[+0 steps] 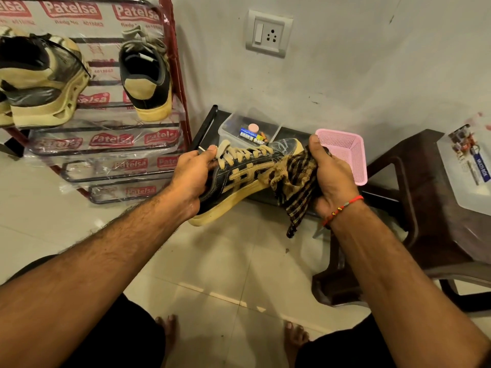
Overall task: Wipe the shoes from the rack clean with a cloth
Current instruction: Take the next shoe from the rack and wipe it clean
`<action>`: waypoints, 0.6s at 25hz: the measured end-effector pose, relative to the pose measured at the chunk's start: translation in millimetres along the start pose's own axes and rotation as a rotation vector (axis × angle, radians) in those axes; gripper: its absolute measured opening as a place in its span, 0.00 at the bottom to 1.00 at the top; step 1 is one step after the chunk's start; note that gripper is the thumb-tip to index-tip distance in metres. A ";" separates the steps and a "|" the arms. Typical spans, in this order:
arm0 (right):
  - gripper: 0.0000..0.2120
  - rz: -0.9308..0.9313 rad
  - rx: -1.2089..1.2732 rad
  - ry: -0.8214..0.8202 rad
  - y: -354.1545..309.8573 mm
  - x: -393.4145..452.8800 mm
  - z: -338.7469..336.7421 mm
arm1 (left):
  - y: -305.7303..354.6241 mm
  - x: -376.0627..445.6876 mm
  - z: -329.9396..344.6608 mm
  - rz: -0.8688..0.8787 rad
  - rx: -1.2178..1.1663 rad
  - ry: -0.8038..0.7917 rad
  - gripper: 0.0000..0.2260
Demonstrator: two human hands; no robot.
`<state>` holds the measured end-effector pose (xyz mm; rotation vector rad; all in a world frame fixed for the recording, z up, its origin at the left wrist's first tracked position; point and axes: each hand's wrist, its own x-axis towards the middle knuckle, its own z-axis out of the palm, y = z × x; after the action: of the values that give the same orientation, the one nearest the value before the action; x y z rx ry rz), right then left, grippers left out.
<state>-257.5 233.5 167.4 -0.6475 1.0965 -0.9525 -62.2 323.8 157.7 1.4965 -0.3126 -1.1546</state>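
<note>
A black and tan sneaker (240, 179) with beige laces hangs in mid-air above the tiled floor. My left hand (191, 179) grips it at the heel and collar. My right hand (329, 179) holds a brown checked cloth (295, 181) bunched against the sneaker's toe, which the cloth covers. On the red metal shoe rack (174, 67) at the left, the matching sneaker (146, 73) stands heel outward on the top shelf. A chunky black and cream shoe (39, 78) sits beside it.
A low black stand (206, 126) by the wall carries a clear plastic box (247, 128) of small items and a pink basket (345, 152). A dark brown plastic stool (425, 203) at the right bears a clear lidded box (470, 166). My bare feet show below.
</note>
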 end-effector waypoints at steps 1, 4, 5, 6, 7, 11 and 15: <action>0.19 0.029 0.015 -0.019 -1.7 -2.5 2.0 | 0.3 -0.5 0.6 0.001 0.002 0.001 0.11; 0.12 0.110 0.138 -0.159 -8.7 -10.6 6.2 | 0.9 -1.5 0.6 0.005 -0.005 0.003 0.10; 0.11 0.109 0.139 -0.186 -8.0 -10.0 6.4 | 1.0 -1.8 0.3 0.006 -0.013 0.001 0.10; 0.10 0.088 0.116 -0.186 -6.5 -10.0 7.1 | 0.9 -1.7 -0.1 0.008 -0.017 -0.001 0.10; 0.12 0.010 0.033 -0.133 -3.5 -7.2 6.0 | 1.1 -2.1 0.3 0.009 -0.012 0.000 0.10; 0.13 -0.539 -0.453 0.080 1.4 3.1 -0.3 | 1.4 -1.6 -0.2 0.008 -0.007 0.003 0.10; 0.10 -0.078 0.028 -0.066 -3.4 3.6 1.7 | -0.5 -0.4 -0.1 0.003 0.002 -0.009 0.11</action>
<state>-256.4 228.7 169.3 -0.6980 1.0036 -1.0050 -62.5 324.4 157.4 1.4925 -0.3223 -1.1595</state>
